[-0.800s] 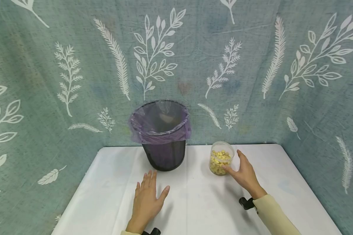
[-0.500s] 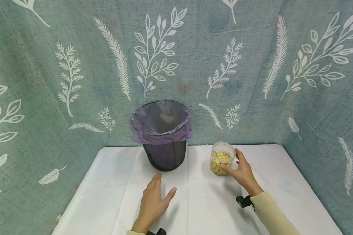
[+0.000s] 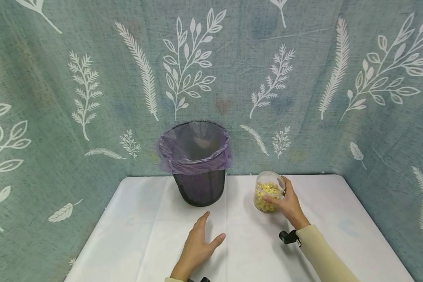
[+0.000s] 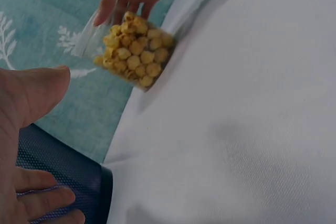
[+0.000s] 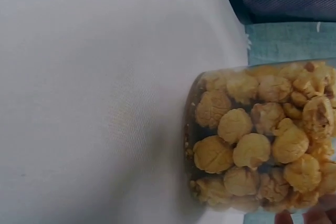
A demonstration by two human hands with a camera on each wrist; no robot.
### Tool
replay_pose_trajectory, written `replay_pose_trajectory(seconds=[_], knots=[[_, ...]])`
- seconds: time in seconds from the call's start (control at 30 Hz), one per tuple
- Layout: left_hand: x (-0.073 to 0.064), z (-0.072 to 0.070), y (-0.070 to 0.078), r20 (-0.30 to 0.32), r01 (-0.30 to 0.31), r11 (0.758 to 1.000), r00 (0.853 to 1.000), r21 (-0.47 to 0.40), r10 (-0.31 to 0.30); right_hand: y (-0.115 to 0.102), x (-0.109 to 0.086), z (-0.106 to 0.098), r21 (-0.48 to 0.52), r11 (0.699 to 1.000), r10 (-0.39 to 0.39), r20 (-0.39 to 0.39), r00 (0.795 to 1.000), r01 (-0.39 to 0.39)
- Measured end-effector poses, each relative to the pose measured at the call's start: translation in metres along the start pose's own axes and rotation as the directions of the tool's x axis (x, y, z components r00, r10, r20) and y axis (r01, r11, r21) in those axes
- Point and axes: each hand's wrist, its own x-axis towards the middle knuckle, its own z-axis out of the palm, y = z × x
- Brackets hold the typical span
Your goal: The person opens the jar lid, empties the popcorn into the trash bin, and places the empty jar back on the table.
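Observation:
A clear open jar of yellow popcorn (image 3: 266, 199) stands upright on the white table, right of the bin. My right hand (image 3: 290, 204) grips the jar from its right side, thumb across the near side and fingers around the far side. The right wrist view shows the jar's popcorn (image 5: 251, 149) close up, with only fingertips at the lower right corner. My left hand (image 3: 196, 248) hovers over the table in front of the bin, holding nothing, thumb spread away from its relaxed fingers.
A black mesh bin (image 3: 199, 190) lined with a purple plastic bag (image 3: 201, 167) stands at the table's back, left of the jar. A teal leaf-patterned curtain (image 3: 229, 58) rises behind and on both sides of the white table (image 3: 134, 219).
My left hand has moved rightward, turning its thumb side up. My right hand has closed in on the jar and now grips it. The head view has shifted slightly.

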Motion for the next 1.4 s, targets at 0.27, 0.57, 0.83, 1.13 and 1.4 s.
replay_pose_trajectory(seconds=[0.27, 0.57, 0.83, 1.13, 1.4], knots=[[0.003, 0.010, -0.002, 0.013, -0.047, 0.998, 0.999, -0.040, 0.048, 0.002, 0.003, 0.003, 0.046, 0.999, -0.011, -0.004, 1.000, 0.011], [0.007, 0.022, 0.000, 0.059, -0.056, 0.995, 0.996, -0.087, 0.061, -0.002, -0.017, 0.018, -0.025, 0.999, -0.037, 0.005, 0.999, 0.037], [0.008, 0.034, 0.005, 0.106, -0.051, 0.991, 0.992, -0.125, 0.064, -0.009, -0.042, 0.037, -0.024, 0.993, -0.113, 0.043, 0.993, 0.114], [0.014, 0.047, 0.013, 0.071, -0.128, 0.968, 0.987, -0.218, 0.146, -0.026, -0.065, 0.053, 0.109, 0.985, -0.143, 0.116, 0.983, 0.131], [0.017, 0.053, 0.023, -0.037, -0.170, 0.938, 0.985, -0.302, 0.167, -0.040, -0.081, 0.060, 0.205, 0.968, -0.172, 0.107, 0.979, 0.147]])
